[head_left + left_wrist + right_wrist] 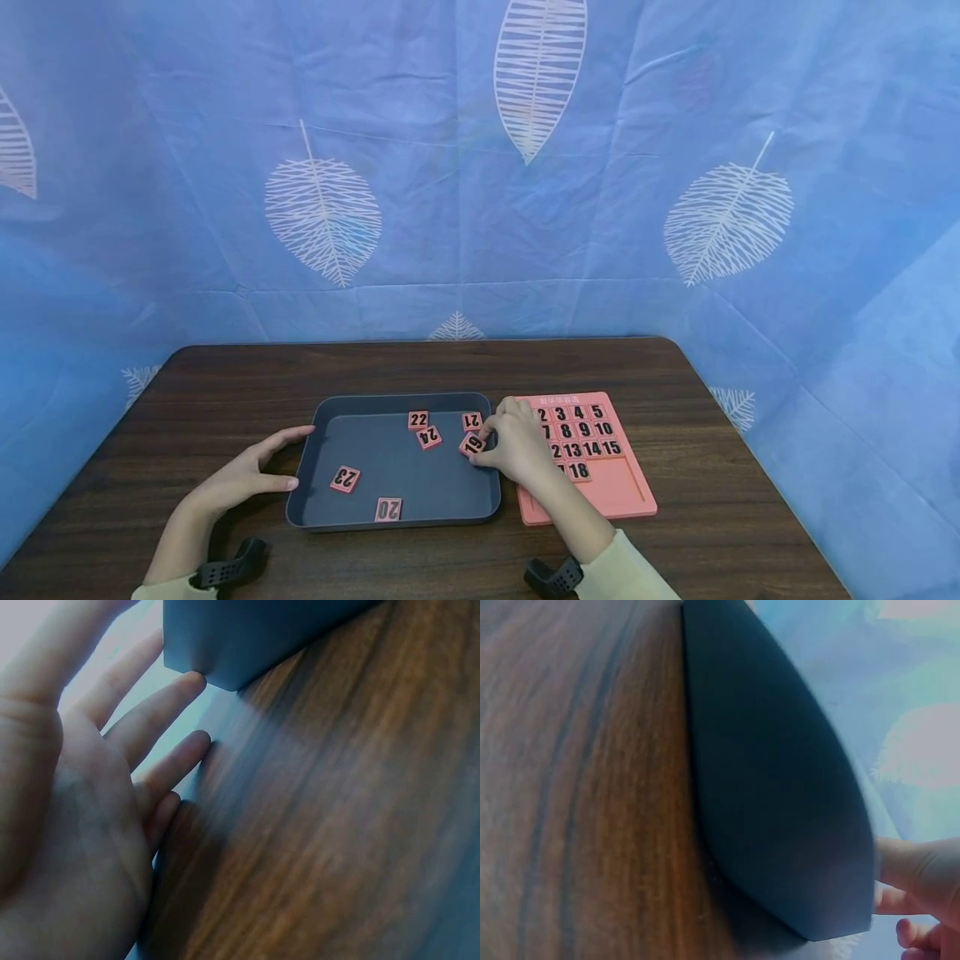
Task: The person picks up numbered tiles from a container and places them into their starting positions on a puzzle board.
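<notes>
My right hand (517, 442) reaches over the right wall of the dark grey tray (300, 500) and pinches the pink number 19 tile (472, 444) between thumb and index finger. In the right wrist view the tray's outer wall (780, 772) hides the tile, and fingers (907, 870) show beyond it. At the tray's left side is my left hand (232, 479), thumb and index finger spread and touching the wall. Other number tiles lie inside: 22 (418, 420), 24 (429, 437), 21 (472, 422), 23 (345, 479) and 20 (387, 510).
Right of the tray lies a pink number board (615, 492), its upper rows filled with tiles up to 18; my right hand covers its left part. Both stand on a dark wooden table (712, 500). A blue leaf-patterned cloth (465, 208) hangs behind.
</notes>
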Action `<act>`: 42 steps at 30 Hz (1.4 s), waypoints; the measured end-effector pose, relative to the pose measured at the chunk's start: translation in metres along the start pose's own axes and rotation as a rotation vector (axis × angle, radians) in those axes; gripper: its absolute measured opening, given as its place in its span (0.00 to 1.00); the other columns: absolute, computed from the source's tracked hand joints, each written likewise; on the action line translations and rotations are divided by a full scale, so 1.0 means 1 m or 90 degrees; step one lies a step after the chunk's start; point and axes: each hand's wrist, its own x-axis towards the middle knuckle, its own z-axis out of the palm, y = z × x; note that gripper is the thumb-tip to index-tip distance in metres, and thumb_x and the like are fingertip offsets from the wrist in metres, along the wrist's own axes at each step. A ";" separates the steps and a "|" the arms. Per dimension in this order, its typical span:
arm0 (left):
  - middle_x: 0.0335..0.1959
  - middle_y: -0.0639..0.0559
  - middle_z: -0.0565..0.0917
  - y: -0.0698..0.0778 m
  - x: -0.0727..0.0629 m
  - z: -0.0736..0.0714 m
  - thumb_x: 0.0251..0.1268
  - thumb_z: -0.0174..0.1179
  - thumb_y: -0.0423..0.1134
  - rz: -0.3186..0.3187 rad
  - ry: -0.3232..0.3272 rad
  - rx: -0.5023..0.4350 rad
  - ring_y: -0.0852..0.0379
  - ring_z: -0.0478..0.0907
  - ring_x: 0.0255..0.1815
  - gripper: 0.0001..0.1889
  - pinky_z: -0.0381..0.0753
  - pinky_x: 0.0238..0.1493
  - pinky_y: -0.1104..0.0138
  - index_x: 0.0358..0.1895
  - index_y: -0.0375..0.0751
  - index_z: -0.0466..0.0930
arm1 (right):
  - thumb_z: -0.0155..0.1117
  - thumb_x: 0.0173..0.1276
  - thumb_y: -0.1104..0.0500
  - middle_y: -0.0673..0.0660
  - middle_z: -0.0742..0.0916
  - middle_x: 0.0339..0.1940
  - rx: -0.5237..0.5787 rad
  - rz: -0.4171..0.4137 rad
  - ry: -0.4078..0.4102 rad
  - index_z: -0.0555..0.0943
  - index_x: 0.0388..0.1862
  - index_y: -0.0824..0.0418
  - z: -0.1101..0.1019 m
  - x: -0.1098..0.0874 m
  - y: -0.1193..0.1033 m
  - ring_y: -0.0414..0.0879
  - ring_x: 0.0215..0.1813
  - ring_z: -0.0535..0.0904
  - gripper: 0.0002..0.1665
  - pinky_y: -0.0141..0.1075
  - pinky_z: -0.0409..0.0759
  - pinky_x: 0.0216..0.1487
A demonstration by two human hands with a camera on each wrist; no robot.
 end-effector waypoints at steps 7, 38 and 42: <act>0.73 0.33 0.52 0.001 0.000 -0.001 0.63 0.62 0.34 0.004 0.002 0.004 0.29 0.43 0.71 0.36 0.54 0.56 0.31 0.73 0.42 0.58 | 0.83 0.40 0.46 0.50 0.70 0.34 0.007 0.037 0.047 0.86 0.25 0.51 -0.017 -0.007 -0.004 0.49 0.39 0.60 0.17 0.43 0.59 0.38; 0.74 0.35 0.52 0.002 0.001 -0.002 0.63 0.63 0.37 -0.036 0.002 0.002 0.29 0.42 0.72 0.36 0.52 0.56 0.30 0.74 0.44 0.58 | 0.81 0.43 0.47 0.58 0.74 0.39 -0.029 0.172 0.108 0.84 0.25 0.58 -0.061 -0.062 0.058 0.55 0.41 0.63 0.19 0.48 0.60 0.39; 0.73 0.35 0.52 0.003 0.001 -0.001 0.63 0.63 0.37 -0.036 0.004 0.006 0.29 0.42 0.71 0.36 0.52 0.57 0.31 0.73 0.43 0.58 | 0.81 0.42 0.47 0.57 0.73 0.36 -0.043 0.185 0.106 0.84 0.24 0.58 -0.062 -0.067 0.067 0.55 0.40 0.63 0.20 0.49 0.60 0.40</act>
